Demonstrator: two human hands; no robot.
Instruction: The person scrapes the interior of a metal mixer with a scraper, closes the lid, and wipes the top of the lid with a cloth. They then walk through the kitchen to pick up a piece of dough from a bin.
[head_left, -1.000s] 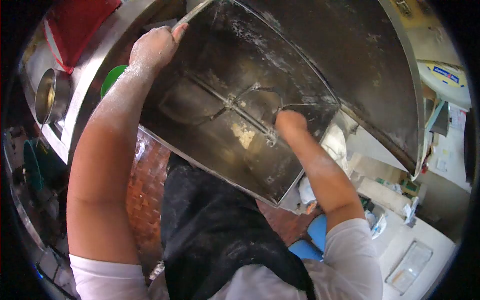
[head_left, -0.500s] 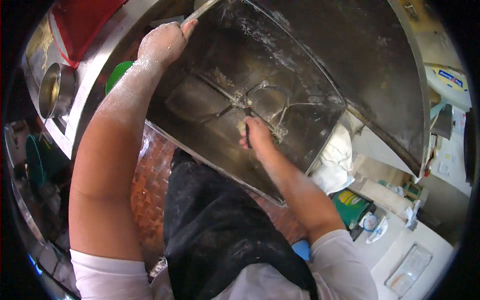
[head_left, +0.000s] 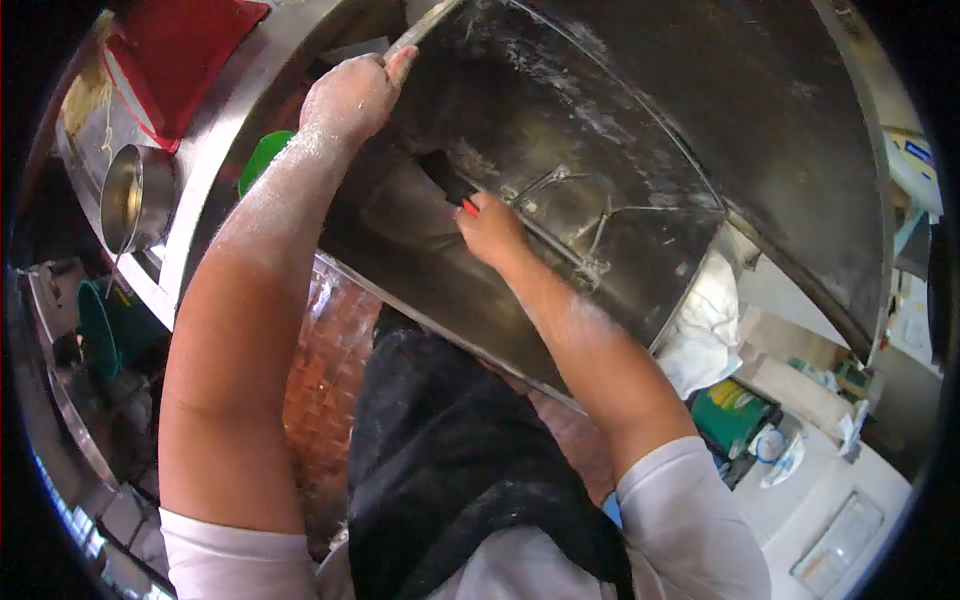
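My left hand, dusted with white powder, is wrapped around the upper-left rim of a large metal mixer tub. Inside the tub, my right hand is closed on the handle of a scraper, which has a dark flat blade and a red patch by my fingers. The blade points up and left, close to the tub's inner wall; contact is not clear. Beside my right hand runs a mixing shaft with bent arms, bits of pale dough stuck to it. My forearm and hand cover part of the shaft.
A raised dark metal lid stands on the right. At left, a counter holds a steel pot and a red cloth-like item. A green bowl sits behind my left forearm. White cloth or bags lie right of the tub.
My right hand has moved up and left with the scraper, away from the middle of the shaft. My left hand stays on the rim. The whole view has shifted slightly.
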